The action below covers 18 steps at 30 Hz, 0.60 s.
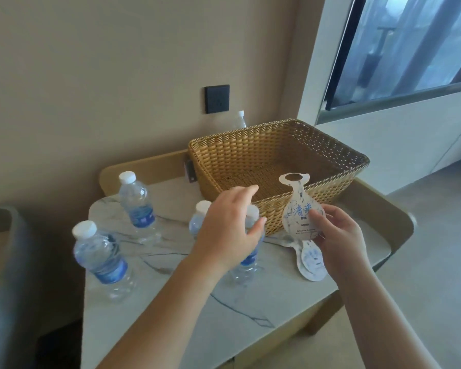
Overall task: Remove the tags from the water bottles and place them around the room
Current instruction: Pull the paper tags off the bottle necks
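Tag removal in progress, judged from the layout: one tag point(301, 211) off its bottle and pinched at its lower right edge between thumb and fingers of the right hand point(338, 235), held upright above the near rim of the wicker basket point(277, 158), neck hole uppermost. More loose tags point(310, 262) lying flat on the marble table point(197, 328), just below the held one, partly covered by the right hand. Left hand point(232, 227) open, fingers spread and relaxed, gripping nothing, hovering over two bottles: one point(246, 259) directly beneath the palm, mostly hidden, another point(200, 217) just behind it with only cap and shoulder visible. Contact between the left fingers and either bottle not determinable. Two further bottles standing upright and apart at the left of the table, one toward the back point(136, 206), one at the near left point(101, 259); no tags visible on any of these necks. A fifth bottle point(239, 120) partly hidden behind the basket, against the wall near the dark wall plate point(217, 99). Basket interior apparently holding nothing. Likely next move: lay the held tag on the pile, then close the left hand round a bottle body for carrying. Both forearms extended forward from the lower edge of view, left wrist slightly raised, right wrist turned inward toward the tag.
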Available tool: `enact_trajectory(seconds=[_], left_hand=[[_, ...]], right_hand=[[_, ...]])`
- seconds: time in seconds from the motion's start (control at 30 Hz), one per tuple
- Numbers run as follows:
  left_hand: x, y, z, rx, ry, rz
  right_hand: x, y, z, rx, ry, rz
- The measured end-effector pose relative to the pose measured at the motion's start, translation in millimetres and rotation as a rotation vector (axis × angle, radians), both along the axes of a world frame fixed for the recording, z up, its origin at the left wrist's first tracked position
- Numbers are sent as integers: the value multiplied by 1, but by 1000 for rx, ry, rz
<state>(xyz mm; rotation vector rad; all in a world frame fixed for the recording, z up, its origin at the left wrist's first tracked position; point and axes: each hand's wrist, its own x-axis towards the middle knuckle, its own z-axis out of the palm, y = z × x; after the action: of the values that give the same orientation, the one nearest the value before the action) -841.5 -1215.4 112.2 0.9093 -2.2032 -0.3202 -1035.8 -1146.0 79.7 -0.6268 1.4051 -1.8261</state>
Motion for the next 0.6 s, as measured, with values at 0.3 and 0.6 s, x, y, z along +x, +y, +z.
enact_trajectory(seconds=[0.3, 0.6], left_hand=[[-53, 9, -47, -26, -19, 291], [-66, 6, -60, -141, 66, 418]], right_hand=[[-110, 22, -66, 214, -49, 119], [-123, 0, -125, 448, 45, 187]])
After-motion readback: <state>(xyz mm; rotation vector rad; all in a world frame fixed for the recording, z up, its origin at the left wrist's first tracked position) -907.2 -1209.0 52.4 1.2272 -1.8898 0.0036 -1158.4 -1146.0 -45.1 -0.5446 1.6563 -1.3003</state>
